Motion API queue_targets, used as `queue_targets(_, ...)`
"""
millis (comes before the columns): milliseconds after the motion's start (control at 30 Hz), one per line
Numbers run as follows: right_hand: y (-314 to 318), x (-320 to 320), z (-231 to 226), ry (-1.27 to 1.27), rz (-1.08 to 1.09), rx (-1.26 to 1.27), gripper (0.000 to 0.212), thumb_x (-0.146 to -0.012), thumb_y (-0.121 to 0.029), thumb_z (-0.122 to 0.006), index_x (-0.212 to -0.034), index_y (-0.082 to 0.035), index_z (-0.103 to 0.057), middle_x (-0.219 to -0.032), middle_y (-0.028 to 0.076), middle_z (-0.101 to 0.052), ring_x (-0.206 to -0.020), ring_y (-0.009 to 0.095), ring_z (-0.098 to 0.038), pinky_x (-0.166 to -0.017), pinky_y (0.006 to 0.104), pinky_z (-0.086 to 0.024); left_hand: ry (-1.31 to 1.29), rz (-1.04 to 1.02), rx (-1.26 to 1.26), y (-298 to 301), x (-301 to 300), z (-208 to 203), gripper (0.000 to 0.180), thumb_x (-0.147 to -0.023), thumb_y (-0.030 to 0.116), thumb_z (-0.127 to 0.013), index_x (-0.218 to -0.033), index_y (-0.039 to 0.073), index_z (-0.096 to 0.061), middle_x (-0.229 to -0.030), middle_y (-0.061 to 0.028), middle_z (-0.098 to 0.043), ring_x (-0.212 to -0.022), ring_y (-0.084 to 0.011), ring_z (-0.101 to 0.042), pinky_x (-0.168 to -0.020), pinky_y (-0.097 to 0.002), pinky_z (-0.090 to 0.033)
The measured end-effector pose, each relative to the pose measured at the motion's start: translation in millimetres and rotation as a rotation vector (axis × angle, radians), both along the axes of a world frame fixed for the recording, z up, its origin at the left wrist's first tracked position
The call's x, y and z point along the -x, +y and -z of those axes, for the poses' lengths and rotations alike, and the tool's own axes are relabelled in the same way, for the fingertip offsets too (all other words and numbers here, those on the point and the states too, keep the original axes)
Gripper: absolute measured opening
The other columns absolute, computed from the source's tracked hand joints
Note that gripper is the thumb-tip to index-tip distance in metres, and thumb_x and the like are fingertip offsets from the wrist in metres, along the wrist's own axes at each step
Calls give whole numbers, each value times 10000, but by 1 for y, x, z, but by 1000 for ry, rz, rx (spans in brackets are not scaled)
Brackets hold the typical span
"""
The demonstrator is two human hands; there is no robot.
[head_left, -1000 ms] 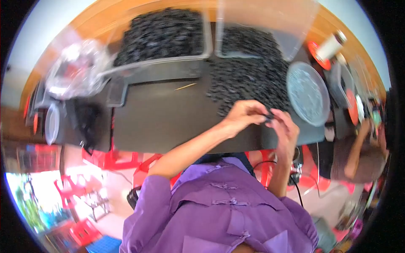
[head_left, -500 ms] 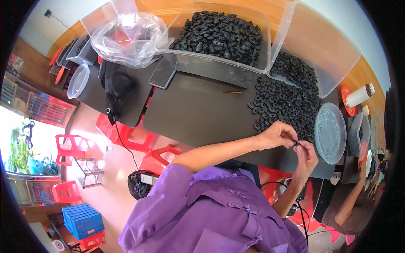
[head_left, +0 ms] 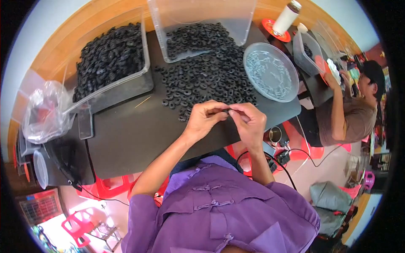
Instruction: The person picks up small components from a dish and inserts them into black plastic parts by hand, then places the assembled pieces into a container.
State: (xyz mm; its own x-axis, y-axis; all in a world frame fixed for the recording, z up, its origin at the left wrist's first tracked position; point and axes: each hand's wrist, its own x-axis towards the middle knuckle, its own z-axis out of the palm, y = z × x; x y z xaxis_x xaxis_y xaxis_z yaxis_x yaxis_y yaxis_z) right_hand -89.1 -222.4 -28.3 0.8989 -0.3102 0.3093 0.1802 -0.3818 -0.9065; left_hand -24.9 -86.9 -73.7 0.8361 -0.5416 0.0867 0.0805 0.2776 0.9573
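Both my hands meet over the table's near edge, fingertips pinched together. Between them sits a small black plastic part, mostly covered by the fingers. My left hand grips it from one side with thumb and forefinger, and my right hand from the other. Just beyond the hands spreads a loose pile of small black ring-shaped parts. To its right stands a round clear tray holding many tiny pale pieces, too small to make out.
A large clear bin heaped with black parts stands at left, near a plastic bag and a phone. A thin yellow stick lies on the dark table. At right, a person sits beside another clear bin.
The view has swung to the right, so the table's things appear farther left and the person at right shows more fully. My hands still hold the black part together.
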Motion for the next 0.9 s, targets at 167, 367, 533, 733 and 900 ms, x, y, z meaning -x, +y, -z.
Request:
queue_targets(167,-13,2,5,68,-16,-58,131,-777,48,-631,-902,28,-664,-829,107,-659,-755,147,-654,-668,265,-553,97,62,-37,-1,2,-6,177,-830,-42,-605,-1003,-30,-638,-885,-73,-658,-802,-111,-629,-733,-242,-531)
queue_targets(367,-8,0,-2,63,-10,1,115,-778,53,-629,-887,39,-661,-819,91,-659,-745,129,-643,-672,248,-538,55,60,-91,0,3,-3,167,-850,-13,-606,-1016,-28,-621,-886,-78,-660,-808,-115,-633,-742,-252,-538)
queue_targets(533,-13,-2,-1,87,-30,9,106,-779,61,-634,-881,41,-658,-790,66,-650,-717,96,-622,-658,224,-518,53,51,-72,0,3,-6,160,-847,-19,-607,-1006,-27,-622,-871,-61,-653,-790,-109,-628,-724,-246,-533)
queue_targets(733,-16,0,0,54,-29,-169,112,-776,50,-615,-884,29,-634,-795,80,-641,-739,128,-638,-672,253,-546,-18,-3,-116,-2,3,-5,162,-839,-42,-599,-997,-19,-624,-826,-29,-634,-768,-95,-617,-721,-233,-523)
queue_targets(900,-60,-15,3,-7,-20,-763,100,-838,-37,-531,-926,1,-559,-874,122,-627,-770,197,-632,-701,325,-554,0,-24,-116,2,3,-4,155,-833,-40,-604,-978,5,-634,-819,-8,-619,-747,-67,-593,-690,-214,-500)
